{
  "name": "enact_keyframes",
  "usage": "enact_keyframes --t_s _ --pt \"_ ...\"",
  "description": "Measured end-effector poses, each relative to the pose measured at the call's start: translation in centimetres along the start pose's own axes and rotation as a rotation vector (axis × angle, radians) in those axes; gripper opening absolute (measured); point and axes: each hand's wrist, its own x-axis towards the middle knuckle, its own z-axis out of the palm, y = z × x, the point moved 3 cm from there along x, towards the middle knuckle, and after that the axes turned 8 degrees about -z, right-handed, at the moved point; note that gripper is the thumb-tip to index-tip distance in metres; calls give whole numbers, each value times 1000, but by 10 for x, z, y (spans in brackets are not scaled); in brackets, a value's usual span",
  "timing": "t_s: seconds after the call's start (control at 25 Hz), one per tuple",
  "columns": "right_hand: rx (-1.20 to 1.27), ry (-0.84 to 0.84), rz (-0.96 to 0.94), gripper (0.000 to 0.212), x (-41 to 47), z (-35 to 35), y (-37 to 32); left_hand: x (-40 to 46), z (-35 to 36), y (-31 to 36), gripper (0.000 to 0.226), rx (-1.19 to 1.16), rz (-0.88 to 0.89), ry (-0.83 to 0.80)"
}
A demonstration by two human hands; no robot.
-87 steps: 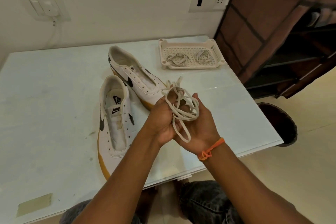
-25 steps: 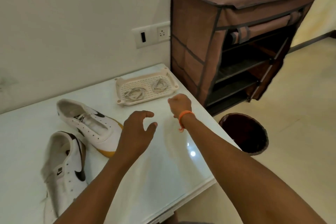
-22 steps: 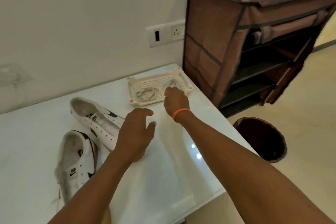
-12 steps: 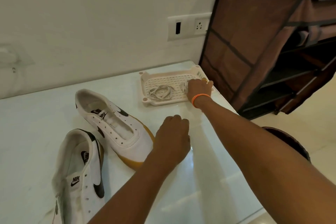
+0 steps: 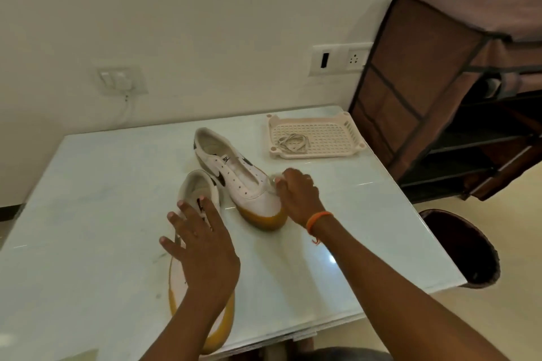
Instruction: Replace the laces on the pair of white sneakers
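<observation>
While the table fills most of the view, its pale glossy top catches ceiling light near the right edge and shows faint scuffs near the left. Two laceless white sneakers with yellow soles lie around the middle: the far sneaker angles toward the back, the near sneaker runs down to the front edge. A cream slotted tray sits at the back right corner, with one bundled lace in its left half.

The left hand hovers over the near sneaker, fingers spread wide and holding nothing. The right hand, an orange band on its wrist, is curled beside the far sneaker's toe with something pale pinched at the fingertips; it looks like a lace, but blur leaves this uncertain.

Behind the table stands a plain cream wall with a switch plate on the left and a socket plate on the right. A brown fabric rack stands against the table's right back corner, and a dark bin sits on the pale floor beside the right edge.
</observation>
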Motion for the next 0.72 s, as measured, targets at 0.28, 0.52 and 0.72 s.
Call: enact_keyframes --t_s 0.28,0.52,0.72 --pt "-363 -140 19 99 -23 58 -22 42 -1 -27 88 -243 2 33" --pt "-198 18 124 87 -32 57 -26 79 7 -39 81 -200 75 248" --pt "-248 21 198 88 -107 63 -34 16 -9 -5 56 -873 133 -148"
